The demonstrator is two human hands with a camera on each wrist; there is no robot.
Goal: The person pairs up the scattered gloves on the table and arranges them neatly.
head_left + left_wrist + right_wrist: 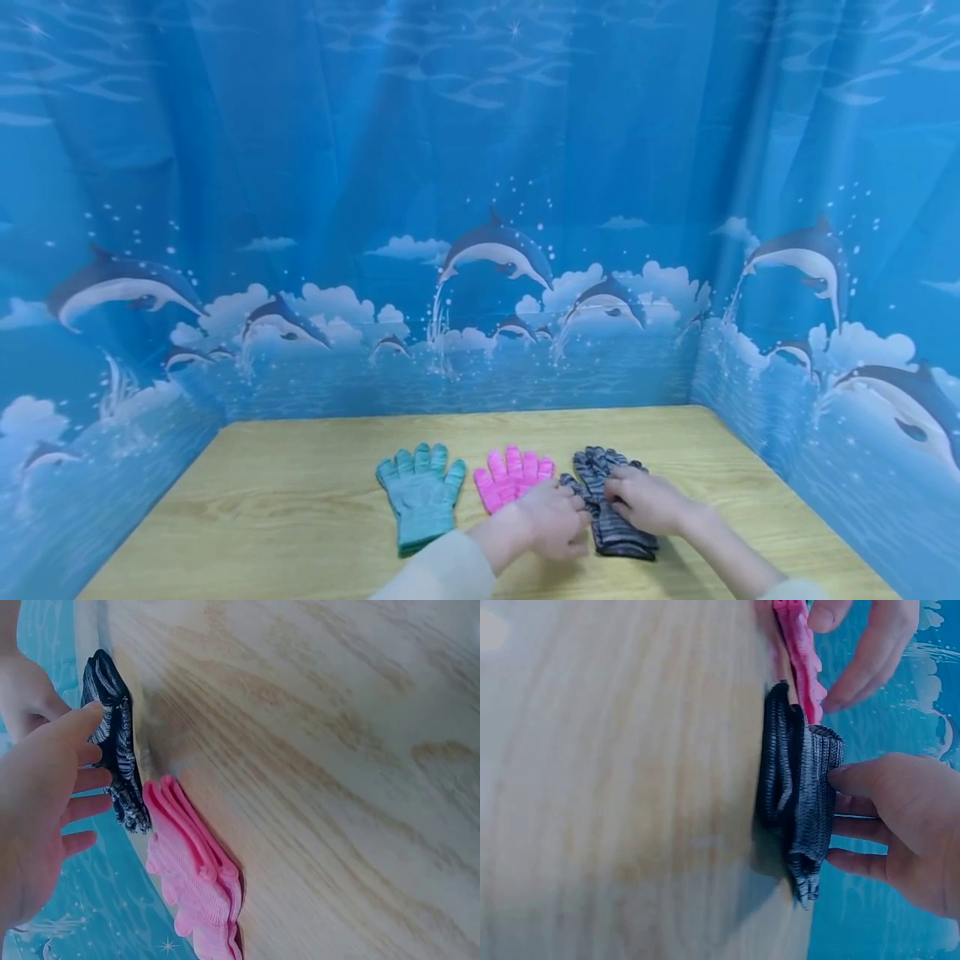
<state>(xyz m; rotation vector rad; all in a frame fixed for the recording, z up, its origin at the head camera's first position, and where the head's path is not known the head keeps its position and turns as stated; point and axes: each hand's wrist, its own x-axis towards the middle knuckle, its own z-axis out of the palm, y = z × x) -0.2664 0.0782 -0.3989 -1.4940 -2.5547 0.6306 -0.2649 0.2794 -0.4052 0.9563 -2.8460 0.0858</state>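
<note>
A pair of black-and-grey knitted gloves [618, 529] lies on the table at the right, cuffs toward me. My right hand [648, 500] is over them; in the right wrist view its thumb and spread fingertips [855, 864] touch the gloves' upper side. Just left of these gloves is my left hand [551, 521], fingers loosely extended close to the gloves' thumb part. It covers the lower part of the pink gloves [510, 477] in the head view. The left wrist view shows the pink gloves [199, 889] stacked flat, and nothing in the left hand's grasp.
Teal gloves [422, 500] lie left of the pink ones, fingers pointing away from me. All rest on a wood-grain table [262, 500]. A blue curtain [450, 167] printed with dolphins stands behind the table and along both sides.
</note>
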